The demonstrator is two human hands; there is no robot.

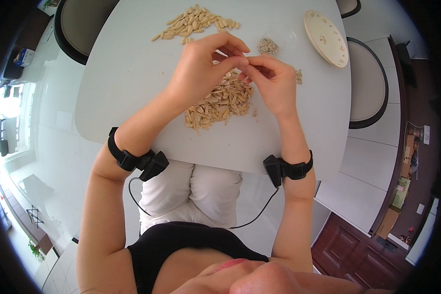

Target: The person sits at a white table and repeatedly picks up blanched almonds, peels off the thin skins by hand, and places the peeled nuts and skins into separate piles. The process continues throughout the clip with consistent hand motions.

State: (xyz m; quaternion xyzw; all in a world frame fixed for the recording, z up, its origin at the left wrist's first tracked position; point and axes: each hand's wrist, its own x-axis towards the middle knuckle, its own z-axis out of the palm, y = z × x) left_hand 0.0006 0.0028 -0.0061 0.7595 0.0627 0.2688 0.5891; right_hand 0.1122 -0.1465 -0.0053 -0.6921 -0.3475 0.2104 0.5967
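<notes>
My left hand [205, 64] and my right hand [277, 79] meet fingertip to fingertip above the table. Both thumbs press in towards the index fingers; anything pinched there is too small or hidden to make out. Below them lies a heap of split, pale seed shells [220, 106], partly covered by my left hand. Farther back is a loose pile of whole seeds [196, 22], seemingly sunflower seeds. Beyond my right hand, pale kernels [268, 46] sit in a clear container or bag. Several small kernels [299, 76] lie on the tabletop just right of that hand.
The white table [121, 99] has rounded corners. A cream plate with a flower pattern [325, 38] rests near its right edge. Chairs stand at the left [82, 29] and right [367, 82]. Each forearm wears a black strap with a cabled device [154, 165].
</notes>
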